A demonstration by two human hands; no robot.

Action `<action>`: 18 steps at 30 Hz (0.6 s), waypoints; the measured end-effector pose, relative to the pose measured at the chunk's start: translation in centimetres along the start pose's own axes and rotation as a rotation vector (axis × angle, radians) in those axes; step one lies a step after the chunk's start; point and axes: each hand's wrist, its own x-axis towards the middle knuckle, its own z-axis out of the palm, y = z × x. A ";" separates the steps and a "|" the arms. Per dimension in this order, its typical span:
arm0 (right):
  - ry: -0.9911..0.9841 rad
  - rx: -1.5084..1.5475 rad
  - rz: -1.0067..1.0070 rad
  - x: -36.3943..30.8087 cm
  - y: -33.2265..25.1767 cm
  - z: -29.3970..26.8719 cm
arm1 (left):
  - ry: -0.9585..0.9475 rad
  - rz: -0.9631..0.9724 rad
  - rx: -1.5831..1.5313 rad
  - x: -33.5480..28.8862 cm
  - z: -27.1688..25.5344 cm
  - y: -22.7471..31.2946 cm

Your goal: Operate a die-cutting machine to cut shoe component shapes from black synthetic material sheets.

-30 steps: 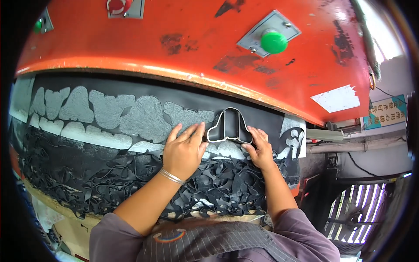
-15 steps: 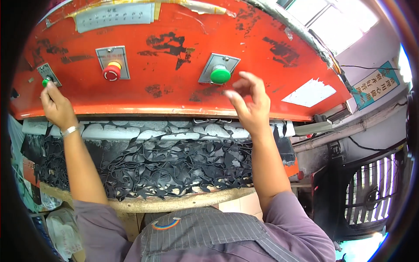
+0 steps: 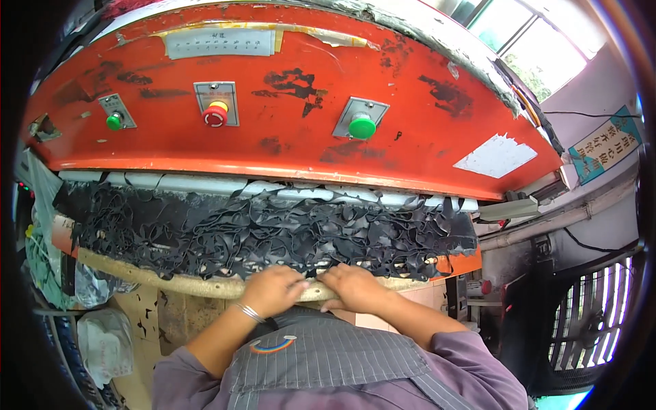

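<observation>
Both hands are side by side at the near middle edge of a worn wooden board (image 3: 198,285). My left hand (image 3: 271,290), with a bangle at its wrist, has its fingers curled over that edge. Close to its right, my right hand (image 3: 355,288) grips the same edge, fingers on top and thumb lower down. A tangled layer of black cut-out scrap (image 3: 287,229) covers the board just beyond the fingers. What lies beneath the palms is hidden.
Beyond the scrap stands a red machine front (image 3: 273,130) with a small green knob (image 3: 115,121), a red stop button (image 3: 215,115) and a large green button (image 3: 362,127). A white bag (image 3: 106,345) sits lower left; a black fan (image 3: 581,314) stands right.
My left hand has left the small green knob, and my right hand has come away from near the large green button. Both have moved down to the board's near edge.
</observation>
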 end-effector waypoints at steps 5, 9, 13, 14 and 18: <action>0.133 -0.132 0.101 -1.8 -1.0 3.0 | 0.187 0.068 0.186 -1.5 3.8 1.3; 0.132 -0.121 0.061 -2.1 -0.3 2.7 | 0.267 0.043 0.190 -1.2 4.6 2.1; -0.039 -0.088 -0.067 -1.6 1.7 2.9 | 0.203 0.035 0.149 -0.9 5.2 0.1; -0.145 -0.082 -0.113 -1.2 1.7 1.7 | 0.172 0.007 0.168 -1.3 4.8 0.0; -0.014 -0.011 -0.056 0.8 5.6 -5.5 | -0.039 -0.114 0.237 1.1 4.4 2.4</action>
